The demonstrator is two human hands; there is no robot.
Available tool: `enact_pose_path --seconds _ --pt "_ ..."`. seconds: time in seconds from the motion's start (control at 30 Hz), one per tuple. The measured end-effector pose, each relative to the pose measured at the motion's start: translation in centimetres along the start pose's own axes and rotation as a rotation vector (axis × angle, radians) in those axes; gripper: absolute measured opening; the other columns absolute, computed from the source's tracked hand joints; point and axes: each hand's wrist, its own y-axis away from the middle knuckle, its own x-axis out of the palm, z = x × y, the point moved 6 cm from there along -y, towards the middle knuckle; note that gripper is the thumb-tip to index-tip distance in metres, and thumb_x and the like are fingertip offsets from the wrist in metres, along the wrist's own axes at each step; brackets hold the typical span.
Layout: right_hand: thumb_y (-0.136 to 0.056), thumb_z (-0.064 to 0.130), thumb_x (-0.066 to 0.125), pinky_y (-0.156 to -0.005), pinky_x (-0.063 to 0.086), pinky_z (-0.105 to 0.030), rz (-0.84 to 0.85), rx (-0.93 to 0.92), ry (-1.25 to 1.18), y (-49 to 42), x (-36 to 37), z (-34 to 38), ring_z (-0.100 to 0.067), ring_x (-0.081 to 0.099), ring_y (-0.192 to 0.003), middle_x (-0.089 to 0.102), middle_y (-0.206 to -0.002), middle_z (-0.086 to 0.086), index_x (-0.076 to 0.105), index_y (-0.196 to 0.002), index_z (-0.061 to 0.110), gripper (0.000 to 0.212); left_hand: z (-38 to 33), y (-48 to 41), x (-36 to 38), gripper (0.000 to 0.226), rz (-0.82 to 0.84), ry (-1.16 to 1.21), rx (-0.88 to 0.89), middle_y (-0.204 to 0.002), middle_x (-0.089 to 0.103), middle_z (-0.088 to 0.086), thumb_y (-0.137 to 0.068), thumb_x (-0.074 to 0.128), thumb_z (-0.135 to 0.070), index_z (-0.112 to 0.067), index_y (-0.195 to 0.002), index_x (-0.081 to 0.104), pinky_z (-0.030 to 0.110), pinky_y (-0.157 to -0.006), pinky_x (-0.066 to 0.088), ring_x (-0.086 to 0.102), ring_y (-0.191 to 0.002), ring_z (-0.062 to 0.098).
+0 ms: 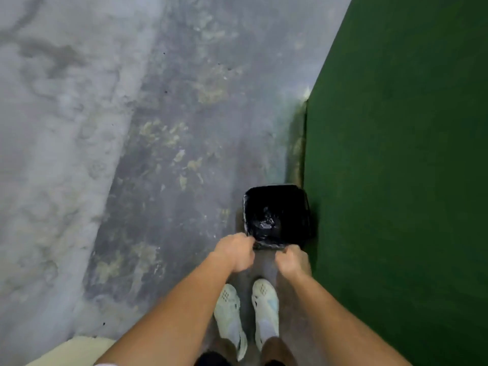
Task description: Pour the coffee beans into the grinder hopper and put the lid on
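Black liner, shiny and crinkled, fills a small square bin (277, 215) sitting on the stained grey concrete floor (132, 154), tucked right up against a dark green wall (396, 154). Person's standing over it, both arms reaching down. Left hand (236, 250) is curled at the near-left corner of the rim, fingers pinching the bag edge as far as I can see. Right hand (291, 261) is clenched at the near-right side, touching or just at the liner, though it's too blurry to say for sure it's got hold of it. Pale slip-on shoes (245, 313) just below the hands, toes pointing at the bin. Something small and crumpled lies at the bin's bottom. Coffee beans, grinder, lid: nowhere in view from this spot.
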Motion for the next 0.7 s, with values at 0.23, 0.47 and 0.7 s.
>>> enact_pose_path --seconds 0.23,0.47,0.7 --pt "-0.081 0.016 0.052 -0.072 0.045 -0.03 -0.043 -0.051 0.022 -16.0 5.6 -1.5 -0.036 0.062 -0.096 0.07 -0.096 -0.02 0.07 -0.085 0.002 0.023 1.2 -17.2 8.2 0.025 -0.052 0.064 0.145 -0.114 0.05 0.021 -0.089 0.048 -0.015 -0.001 -0.109 0.05 0.047 -0.08 0.047 0.053 -0.103 0.042" --pt "-0.093 0.032 0.043 -0.098 0.036 -0.032 0.058 0.079 -0.463 -22.6 8.4 -4.1 -0.023 0.052 -0.115 0.057 -0.132 -0.005 0.056 -0.127 0.018 0.039 2.5 -23.2 13.9 0.038 0.047 0.27 0.089 -0.117 0.053 0.019 -0.092 0.044 -0.009 -0.005 -0.129 0.037 0.039 -0.075 0.043 0.053 -0.102 0.036" --pt "-0.096 0.041 0.033 -0.113 0.023 -0.037 0.065 0.031 -0.461 -20.1 6.7 -3.2 -0.021 0.034 -0.137 0.039 -0.149 0.001 0.037 -0.141 0.029 0.047 2.8 -20.0 12.8 0.048 0.011 0.262 0.16 -0.155 0.025 0.019 -0.095 0.047 -0.012 -0.001 -0.141 0.037 0.032 -0.113 0.019 0.019 -0.144 0.03"
